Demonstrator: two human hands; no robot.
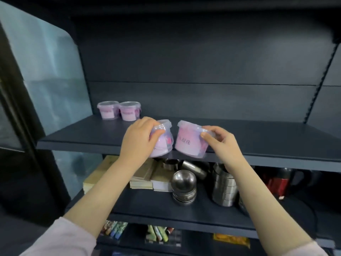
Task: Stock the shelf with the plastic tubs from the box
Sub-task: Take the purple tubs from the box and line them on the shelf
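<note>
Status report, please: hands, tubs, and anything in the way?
Left hand grips left tub, right hand grips right tub, both at the shelf front edge. Two more tubs stand back left. Nothing stands between.

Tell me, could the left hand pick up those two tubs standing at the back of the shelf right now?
Probably not yet: the left hand grips its own tub. Nothing stands between it and the back tubs, though.

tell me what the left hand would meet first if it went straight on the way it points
Probably nothing before the shelf's back panel: the left hand, gripping a tub, points just right of the two stocked tubs. Depth is unclear.
</note>
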